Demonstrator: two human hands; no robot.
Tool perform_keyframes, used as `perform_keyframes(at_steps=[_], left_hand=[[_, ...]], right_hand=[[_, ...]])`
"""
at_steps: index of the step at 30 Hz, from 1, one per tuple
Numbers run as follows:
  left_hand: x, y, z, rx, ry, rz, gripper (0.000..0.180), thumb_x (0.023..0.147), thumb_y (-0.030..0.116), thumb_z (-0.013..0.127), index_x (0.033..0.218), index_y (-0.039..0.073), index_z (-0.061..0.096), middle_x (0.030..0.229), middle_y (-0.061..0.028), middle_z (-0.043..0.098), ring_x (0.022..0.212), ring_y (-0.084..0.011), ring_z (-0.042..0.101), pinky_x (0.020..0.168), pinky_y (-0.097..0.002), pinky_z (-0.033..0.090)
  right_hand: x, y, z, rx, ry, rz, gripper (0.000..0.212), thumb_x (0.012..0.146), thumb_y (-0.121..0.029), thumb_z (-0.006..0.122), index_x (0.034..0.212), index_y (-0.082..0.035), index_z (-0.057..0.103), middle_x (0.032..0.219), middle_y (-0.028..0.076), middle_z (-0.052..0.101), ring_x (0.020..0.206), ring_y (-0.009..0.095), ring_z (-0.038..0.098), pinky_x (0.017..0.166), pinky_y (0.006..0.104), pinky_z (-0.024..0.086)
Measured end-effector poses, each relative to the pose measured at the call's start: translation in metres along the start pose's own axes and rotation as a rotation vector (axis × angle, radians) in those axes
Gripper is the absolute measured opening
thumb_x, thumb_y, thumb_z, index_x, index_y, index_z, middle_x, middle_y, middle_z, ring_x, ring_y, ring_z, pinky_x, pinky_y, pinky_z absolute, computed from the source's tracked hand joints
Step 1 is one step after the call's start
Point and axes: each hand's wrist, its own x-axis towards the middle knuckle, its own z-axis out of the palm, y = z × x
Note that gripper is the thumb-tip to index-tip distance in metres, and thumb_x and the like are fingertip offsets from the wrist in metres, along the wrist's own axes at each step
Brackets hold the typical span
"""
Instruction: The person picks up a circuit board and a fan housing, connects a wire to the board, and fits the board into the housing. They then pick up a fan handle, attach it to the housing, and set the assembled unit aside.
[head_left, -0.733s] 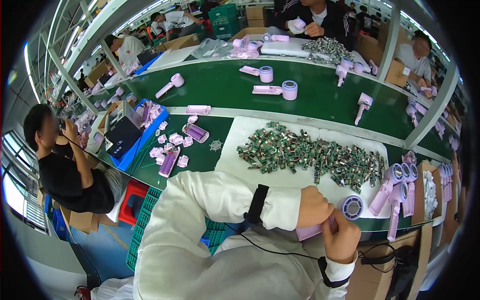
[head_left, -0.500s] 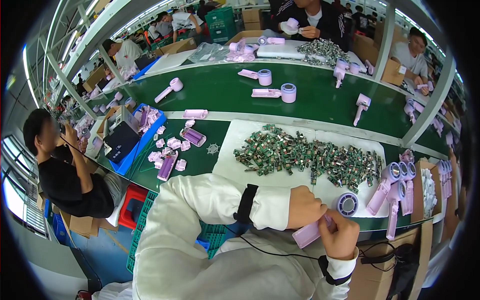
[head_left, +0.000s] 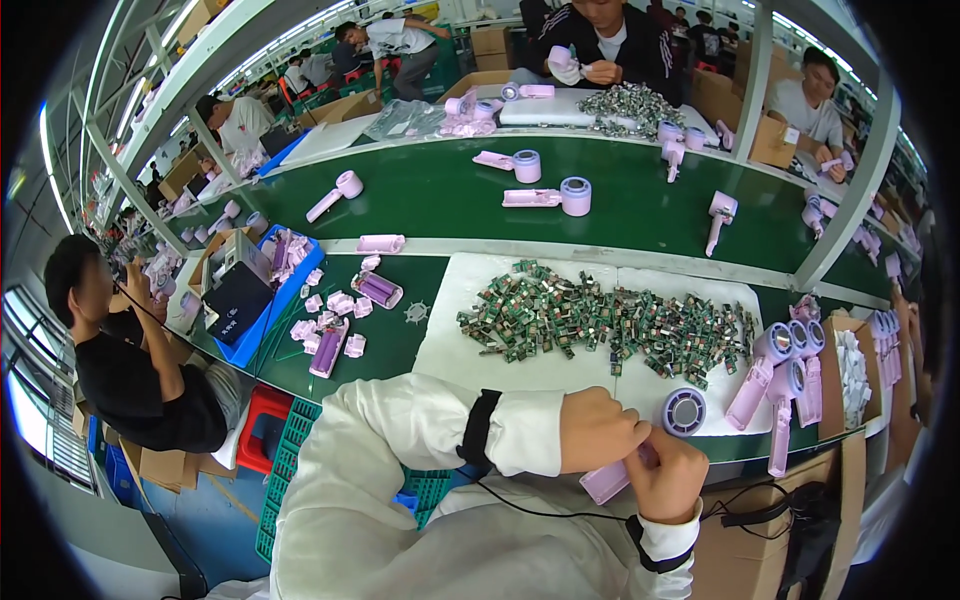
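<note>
Close to the table's front edge, both hands are closed around a pink handheld fan. Its open handle (head_left: 605, 484) sticks out below my fingers, and its round grey-and-lilac head (head_left: 684, 412) shows beyond them. My left hand (head_left: 603, 430) reaches across from the left with curled fingers meeting the right ones at the handle. My right hand (head_left: 670, 473) grips the handle with bent fingers. Between the fingertips, any small part is hidden. Beyond the hands, a heap of small green circuit boards (head_left: 560, 315) covers much of a white foam sheet (head_left: 450, 350).
Several assembled pink fans (head_left: 748, 395) stand at the right, beside a cardboard box (head_left: 832, 425) of white pieces. Purple-and-pink handle parts (head_left: 328, 350) and a blue tray (head_left: 312, 258) lie left. A green belt (head_left: 440, 185) carries more fans; co-workers sit beyond it.
My view has shifted slightly. Both hands stay closed on the fan, with only a small change in how the fingers sit. In the background a person has stretched an arm out to the right.
</note>
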Motion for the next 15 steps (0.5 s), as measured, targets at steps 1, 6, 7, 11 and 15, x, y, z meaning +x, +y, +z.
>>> perform_keyframes(at_steps=[1, 6, 7, 11, 15], left_hand=[[-0.003, -0.001, -0.003, -0.012, -0.016, -0.018, 0.015, 0.087, 0.018, 0.063, 0.095, 0.006, 0.059, 0.078, -0.0067, 0.063, 0.066, -0.0271, 0.068, 0.062, -0.0380, 0.053], [-0.032, -0.025, -0.046, -0.118, -0.008, -0.192, 0.020, 0.092, 0.022, 0.065, 0.100, 0.005, 0.059, 0.082, -0.0087, 0.063, 0.074, -0.0301, 0.068, 0.068, -0.0411, 0.055], [-0.042, -0.037, -0.044, -0.098, 0.068, -0.280, 0.022, 0.093, 0.023, 0.066, 0.104, 0.005, 0.060, 0.090, -0.0114, 0.064, 0.083, -0.0319, 0.068, 0.074, -0.0420, 0.055], [-0.086, -0.061, -0.035, 0.094, 0.334, -0.572, 0.030, 0.090, 0.019, 0.071, 0.115, 0.005, 0.061, 0.112, -0.0171, 0.063, 0.106, -0.0354, 0.063, 0.088, -0.0432, 0.055], [-0.118, -0.057, -0.013, 0.053, 0.359, -0.727, 0.034, 0.087, 0.014, 0.073, 0.119, 0.006, 0.062, 0.120, -0.0173, 0.062, 0.111, -0.0375, 0.062, 0.093, -0.0430, 0.054]], right_hand=[[0.000, 0.000, 0.001, 0.014, 0.013, -0.013, 0.018, 0.080, -0.018, 0.078, 0.084, -0.002, 0.072, 0.056, 0.011, 0.058, 0.047, 0.025, 0.055, 0.049, 0.0349, 0.043], [-0.010, 0.009, 0.002, 0.110, 0.032, 0.057, 0.014, 0.082, -0.014, 0.077, 0.085, -0.001, 0.074, 0.055, 0.009, 0.055, 0.045, 0.019, 0.053, 0.048, 0.0323, 0.041], [-0.014, 0.012, 0.000, 0.129, 0.035, 0.097, 0.013, 0.082, -0.013, 0.076, 0.085, -0.001, 0.074, 0.054, 0.009, 0.054, 0.045, 0.017, 0.051, 0.048, 0.0313, 0.040], [-0.017, 0.014, -0.003, 0.156, 0.021, 0.160, 0.010, 0.082, -0.012, 0.076, 0.087, -0.003, 0.075, 0.053, 0.008, 0.054, 0.045, 0.016, 0.052, 0.048, 0.0305, 0.040], [-0.015, 0.015, -0.006, 0.133, -0.033, 0.161, 0.010, 0.082, -0.013, 0.077, 0.088, -0.006, 0.076, 0.054, 0.009, 0.058, 0.046, 0.022, 0.059, 0.050, 0.0330, 0.046]])
